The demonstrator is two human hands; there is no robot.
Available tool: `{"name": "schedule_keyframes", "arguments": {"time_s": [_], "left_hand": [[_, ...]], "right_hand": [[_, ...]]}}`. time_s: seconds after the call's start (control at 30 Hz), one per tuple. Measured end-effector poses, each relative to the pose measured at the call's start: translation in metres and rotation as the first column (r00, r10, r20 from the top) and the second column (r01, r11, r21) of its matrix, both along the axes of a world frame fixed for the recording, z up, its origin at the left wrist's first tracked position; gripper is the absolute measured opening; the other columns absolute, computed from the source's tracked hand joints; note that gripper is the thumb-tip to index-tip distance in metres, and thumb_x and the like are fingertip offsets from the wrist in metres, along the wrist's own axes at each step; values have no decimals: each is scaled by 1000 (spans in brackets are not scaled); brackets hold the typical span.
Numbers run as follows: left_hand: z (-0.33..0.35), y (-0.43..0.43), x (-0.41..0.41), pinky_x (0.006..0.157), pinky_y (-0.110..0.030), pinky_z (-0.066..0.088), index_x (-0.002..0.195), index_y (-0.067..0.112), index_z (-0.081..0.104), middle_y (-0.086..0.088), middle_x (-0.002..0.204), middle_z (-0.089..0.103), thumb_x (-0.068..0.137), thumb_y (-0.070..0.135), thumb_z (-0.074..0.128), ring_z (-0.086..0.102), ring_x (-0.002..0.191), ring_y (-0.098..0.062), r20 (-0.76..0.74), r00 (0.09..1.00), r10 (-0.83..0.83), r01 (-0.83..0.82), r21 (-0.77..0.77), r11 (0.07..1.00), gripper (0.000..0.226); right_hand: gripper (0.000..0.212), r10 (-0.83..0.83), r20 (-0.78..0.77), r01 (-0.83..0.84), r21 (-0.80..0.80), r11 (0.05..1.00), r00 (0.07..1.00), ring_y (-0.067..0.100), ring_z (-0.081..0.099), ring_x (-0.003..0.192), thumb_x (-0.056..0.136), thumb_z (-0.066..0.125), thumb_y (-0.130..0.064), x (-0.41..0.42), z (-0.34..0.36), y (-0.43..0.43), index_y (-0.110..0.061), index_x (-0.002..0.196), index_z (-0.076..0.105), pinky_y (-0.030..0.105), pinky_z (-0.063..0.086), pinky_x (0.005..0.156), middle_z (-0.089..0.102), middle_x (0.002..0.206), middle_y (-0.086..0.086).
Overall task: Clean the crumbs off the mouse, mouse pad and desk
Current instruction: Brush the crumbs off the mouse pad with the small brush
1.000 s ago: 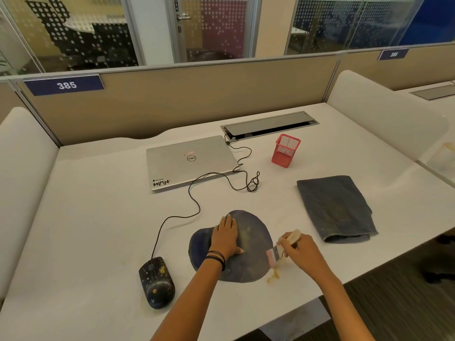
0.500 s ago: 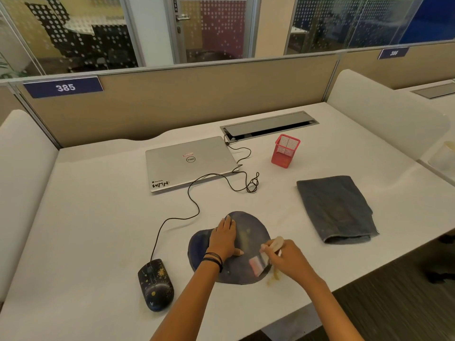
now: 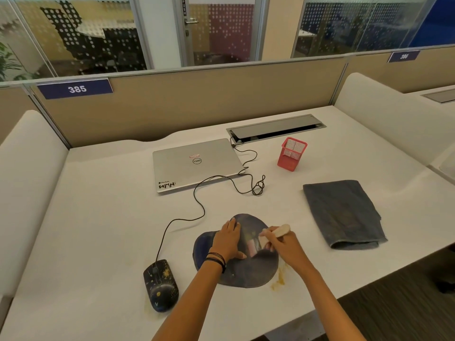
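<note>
White table (image 3: 98,230) carries the mouse pad (image 3: 246,274), pinned by the flat-fingered left hand (image 3: 227,239), while the right hand (image 3: 283,244), gripping a small brush (image 3: 258,244), has returned from the pad's right edge to its middle, likely starting another sweep toward the crumbs (image 3: 279,279) heaped beside it.

A single wide-angle camera, worn on the person's head, is looking forward and down across the bench (image 3: 93,242) from its near edge, facing the partition (image 3: 197,107) at 12 o'clock. It is sitting close. Both forearms are showing at 6 o'clock, with the left hand (image 3: 227,242) and right hand (image 3: 285,244) lying just below centre. Straight edges are bowing toward the borders.
</note>
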State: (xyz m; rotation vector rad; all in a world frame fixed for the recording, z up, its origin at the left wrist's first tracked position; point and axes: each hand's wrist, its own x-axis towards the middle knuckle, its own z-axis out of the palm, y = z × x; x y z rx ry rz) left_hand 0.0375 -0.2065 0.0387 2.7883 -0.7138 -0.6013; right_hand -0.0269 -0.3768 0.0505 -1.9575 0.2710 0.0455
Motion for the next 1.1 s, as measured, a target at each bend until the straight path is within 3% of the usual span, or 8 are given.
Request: {"name": "schedule_keyframes", "arguments": {"time_s": [0.13,0.27,0.37,0.6,0.73,0.87,1.0,1.1], "left_hand": [[0,-1,0,117,-38,26,149,7,10,-10,160,3,82,37,69,11,146,-28,5,1000,-4,4,7,1000,95],[-1,0,0,117,-38,26,150,8,10,-10,160,3,82,38,69,11,147,-28,7,1000,1,-1,2,1000,94],[-1,0,0,117,-37,26,149,8,13,-9,160,5,82,39,69,13,146,-28,15,1000,-1,1,-4,1000,93],[-1,-1,1,117,-36,23,149,9,14,-8,159,8,82,38,69,15,146,-27,25,1000,5,-5,-5,1000,91],[0,-1,1,116,-36,26,149,8,14,-9,159,7,82,39,69,16,145,-27,27,1000,-2,3,-7,1000,92],[0,0,-1,117,-37,25,149,9,14,-8,159,7,82,39,69,16,145,-27,15,1000,10,-9,-23,1000,92],[0,0,0,117,-36,23,149,9,15,-8,159,9,82,39,68,16,145,-27,21,1000,13,-12,-25,1000,90],[0,0,0,118,-36,21,148,9,17,-8,159,9,81,38,69,14,146,-27,19,1000,15,-15,-24,1000,90]], "right_hand": [[35,-26,-60,12,-234,972,998,16,64,70,95,47,-37,2,-10,-11,-11,85,68,19,45,62,66,74,4],[37,-157,100,186,-457,870,982,10,57,54,95,47,-36,7,-1,-21,-13,70,62,12,37,50,62,63,0],[32,-90,154,142,-378,915,984,8,56,51,96,47,-30,16,9,-13,-19,68,55,6,38,50,56,59,-8],[33,52,-20,-54,-92,994,998,10,59,60,96,48,-31,30,-5,8,-9,86,69,16,45,59,62,65,-1],[40,-41,-66,16,-337,941,997,17,62,63,98,44,-33,31,-4,-17,-7,82,71,22,44,60,67,70,8],[47,-99,41,102,-666,739,994,15,56,56,99,38,-34,34,5,-25,-6,72,63,21,38,59,57,60,3],[33,-48,86,71,-286,956,995,9,58,58,96,48,-34,49,14,-7,-19,67,56,9,39,57,58,62,-7],[18,23,63,-11,-175,984,998,6,60,65,93,55,-28,65,10,9,-15,87,64,6,45,60,62,72,-8]]}}
